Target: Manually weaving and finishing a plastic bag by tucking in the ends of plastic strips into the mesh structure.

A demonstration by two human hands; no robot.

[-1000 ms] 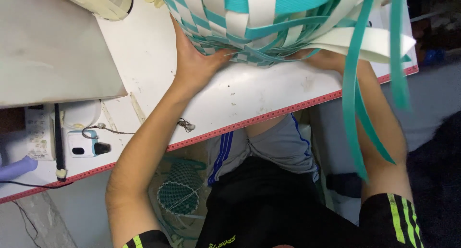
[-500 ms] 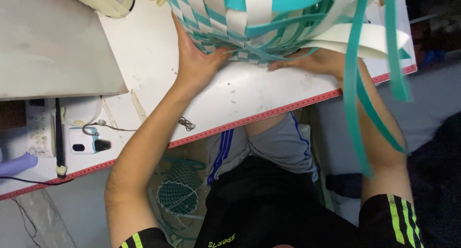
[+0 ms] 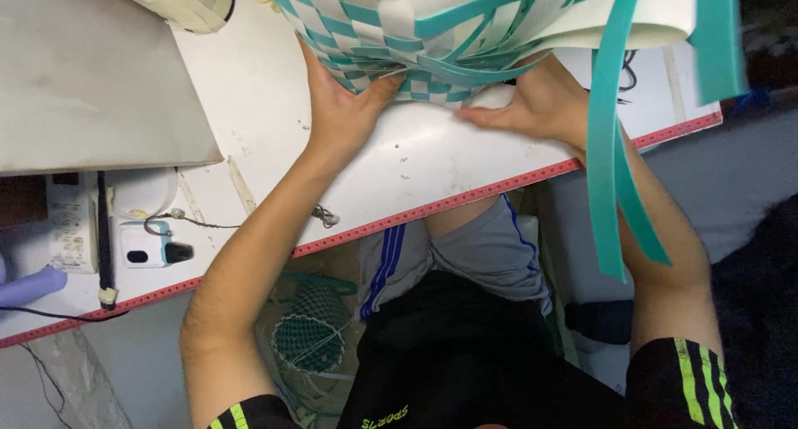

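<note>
Change: since half a second ago the right hand (image 3: pixel 536 105) has slid further in along the underside of the woven basket (image 3: pixel 432 30); the left hand (image 3: pixel 345 113) has kept its place, and the loose strips have swung a little.
Left hand: spread flat against the basket's lower left side, thumb pressed into the teal-and-white checks, palm resting on the white table (image 3: pixel 249 121). It grips nothing; it only presses.
Right hand: fingers held out nearly straight and close together, fingertips (image 3: pixel 470 115) tucked under the basket's bottom edge. Whether they pinch a strip I cannot tell.
Basket: directly above and between both hands, standing on the table's far part.
Loose teal strips (image 3: pixel 607 171): hang down over the right wrist and forearm.
White strip (image 3: pixel 640 17): curves out above the right hand.
Packages and labels: a small white box with a printed label (image 3: pixel 71 229) lies well left of the left forearm, beside a white charger (image 3: pixel 150 246).
Hidden: the basket's top is cut off by the frame; the right wrist is partly covered by strips.
</note>
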